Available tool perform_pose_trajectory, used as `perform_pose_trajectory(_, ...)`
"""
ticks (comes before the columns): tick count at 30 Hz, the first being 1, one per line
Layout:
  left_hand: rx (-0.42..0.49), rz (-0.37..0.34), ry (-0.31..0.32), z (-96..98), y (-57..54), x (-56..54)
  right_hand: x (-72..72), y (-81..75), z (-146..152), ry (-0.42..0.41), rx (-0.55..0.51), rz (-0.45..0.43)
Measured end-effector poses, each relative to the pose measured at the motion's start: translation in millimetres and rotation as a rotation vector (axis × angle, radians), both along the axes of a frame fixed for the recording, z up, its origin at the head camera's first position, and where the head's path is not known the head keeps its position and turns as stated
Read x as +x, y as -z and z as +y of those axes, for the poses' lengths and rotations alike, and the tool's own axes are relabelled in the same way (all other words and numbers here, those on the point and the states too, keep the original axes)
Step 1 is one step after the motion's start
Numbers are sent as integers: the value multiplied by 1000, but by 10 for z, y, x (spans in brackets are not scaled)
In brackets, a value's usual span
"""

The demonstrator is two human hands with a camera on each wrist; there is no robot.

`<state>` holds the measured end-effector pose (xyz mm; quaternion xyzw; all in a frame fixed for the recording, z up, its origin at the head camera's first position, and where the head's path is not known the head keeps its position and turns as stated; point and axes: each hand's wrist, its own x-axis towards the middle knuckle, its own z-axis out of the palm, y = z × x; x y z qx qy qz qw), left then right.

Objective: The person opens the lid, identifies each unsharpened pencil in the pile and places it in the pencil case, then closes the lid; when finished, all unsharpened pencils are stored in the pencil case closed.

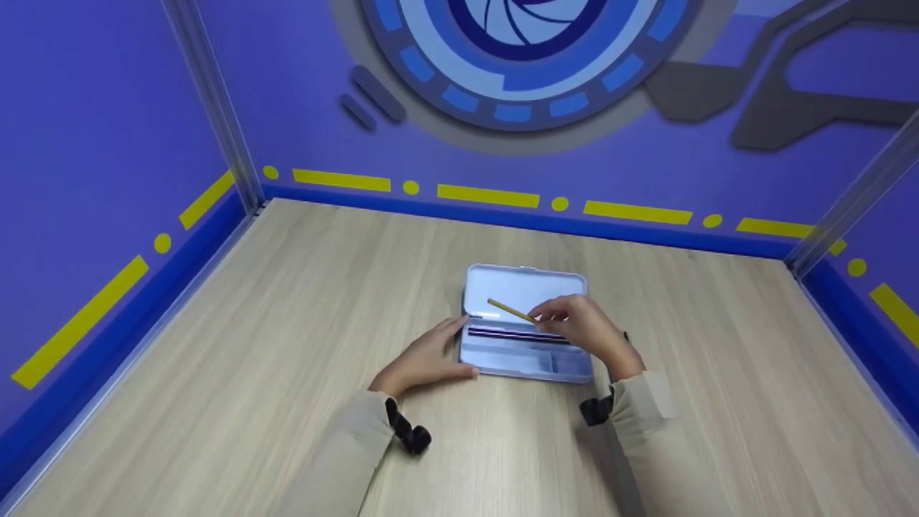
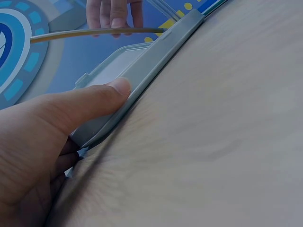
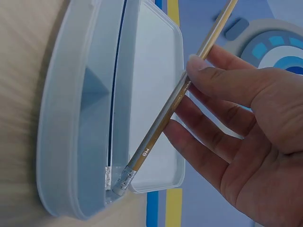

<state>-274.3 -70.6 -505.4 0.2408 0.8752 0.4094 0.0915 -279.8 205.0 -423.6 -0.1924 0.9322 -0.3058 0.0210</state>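
Observation:
A pale blue-white pencil case (image 1: 502, 357) lies open on the table, its lid (image 1: 488, 283) folded back toward the far wall. My left hand (image 1: 423, 359) holds the case's left end; in the left wrist view the thumb presses the front wall and the fingers curl at the end. My right hand (image 1: 587, 332) pinches a yellow HB pencil (image 3: 163, 111) between thumb and fingers, tilted above the case. Its eraser end (image 3: 122, 182) is at the right end of the long rear slot. Dark pencils (image 1: 502, 334) lie in that slot.
A divider (image 3: 97, 92) splits the case's front part into a longer and a shorter compartment. The wood-grain table (image 1: 344, 273) is bounded by blue-purple panels (image 1: 309, 136) at the back and both sides. Black straps with small camera blocks (image 1: 413, 438) sit on both wrists.

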Motion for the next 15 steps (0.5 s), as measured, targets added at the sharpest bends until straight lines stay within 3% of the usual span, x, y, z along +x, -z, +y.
perform_pose_trajectory(10,3,7,6,-5,10,1,-31,113,-63,27,37,-73)
perform_pose_trajectory(15,5,4,7,-10,17,-9,-43,160,-88,17,46,-48)
